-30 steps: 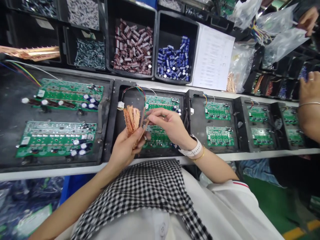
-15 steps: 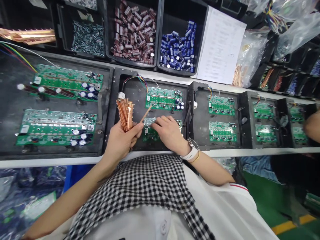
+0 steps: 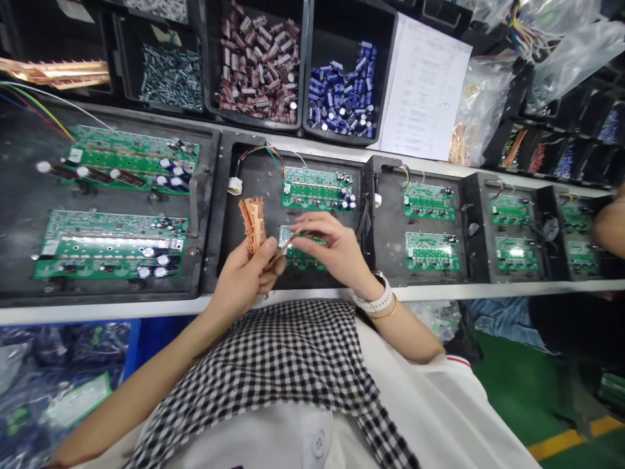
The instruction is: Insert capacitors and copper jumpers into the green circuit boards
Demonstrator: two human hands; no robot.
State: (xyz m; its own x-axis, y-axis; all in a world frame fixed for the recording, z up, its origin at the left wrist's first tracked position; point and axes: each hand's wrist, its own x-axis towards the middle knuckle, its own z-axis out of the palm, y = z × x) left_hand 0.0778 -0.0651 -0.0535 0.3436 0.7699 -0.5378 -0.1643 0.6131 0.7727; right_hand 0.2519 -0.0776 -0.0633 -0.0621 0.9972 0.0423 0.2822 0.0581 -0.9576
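My left hand (image 3: 241,277) is closed around a bundle of copper strips (image 3: 252,225) with small pins along their edges, held upright. A single copper strip (image 3: 287,246) sticks out from its thumb and fingers toward the right. The thumb and fingers of my right hand (image 3: 334,244) pinch that strip's far end. Beneath the right hand lies a green circuit board (image 3: 305,260), partly covered by the fingers. Behind it in the same black tray is another green board (image 3: 317,189) with a copper strip along it and several capacitors at its right end.
Left, a black tray (image 3: 19,195) holds two boards with capacitors. More trays with boards (image 3: 432,251) run to the right, where another person's arm (image 3: 610,225) shows. Behind stand bins of brown capacitors (image 3: 261,68) and blue capacitors (image 3: 342,94), beside a printed sheet (image 3: 424,91).
My right hand has lifted off the near board and come to the end of the single strip. My left hand and its bundle have shifted slightly right.
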